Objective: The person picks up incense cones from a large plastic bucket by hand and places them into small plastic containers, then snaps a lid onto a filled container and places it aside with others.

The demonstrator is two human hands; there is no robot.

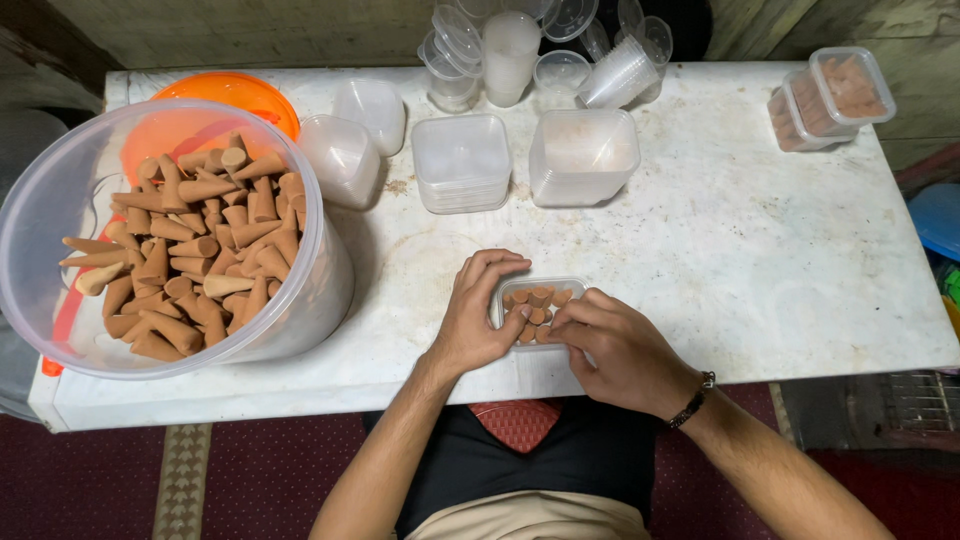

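A small clear plastic box (570,285) sits near the table's front edge, filled with several brown cone-shaped pieces (538,298) standing upright. My left hand (476,315) wraps the box's left side, fingers curled over its rim. My right hand (612,345) rests on the box's near right corner, fingertips touching the cones inside. To the left stands a big clear tub (325,270) heaped with many more brown cones (195,250).
Stacks of empty clear boxes (461,163) and lids (583,155) line the back of the white table (760,250), with clear cups (508,55) behind. Two filled, lidded boxes (832,95) sit at the back right. An orange lid (235,92) lies behind the tub.
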